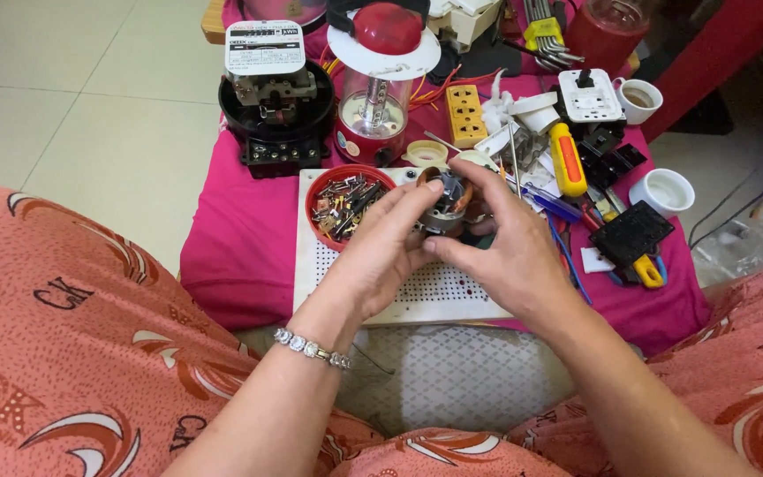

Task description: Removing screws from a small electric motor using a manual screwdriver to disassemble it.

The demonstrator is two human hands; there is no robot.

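Small round metal motor part (449, 205), grey with a coppery inside, sits at the centre of the frame, held by both hands above a white perforated board (439, 291). One left hand (380, 247) closes on its near left side, thumb tip against the top rim; one right hand (507, 246) wraps its right side with fingers curled over the top, so both hands are gripping the part. A single sparkling stone bracelet (313, 349) circles the left wrist.

Just left of the part, one red round bowl (343, 205) full of small screws and metal bits rests on the board's upper left corner. Above it, in the upper middle of the frame, stands one red and clear lantern (380, 84), with one black round electricity meter (274, 106) to its left. One yellow socket strip (466, 115) lies right of the lantern. One yellow-handled screwdriver (567, 159) lies at centre right. Two white cups show at the right: one at upper right (639, 100), one lower (667, 192). All rest on a pink cloth (231, 247)
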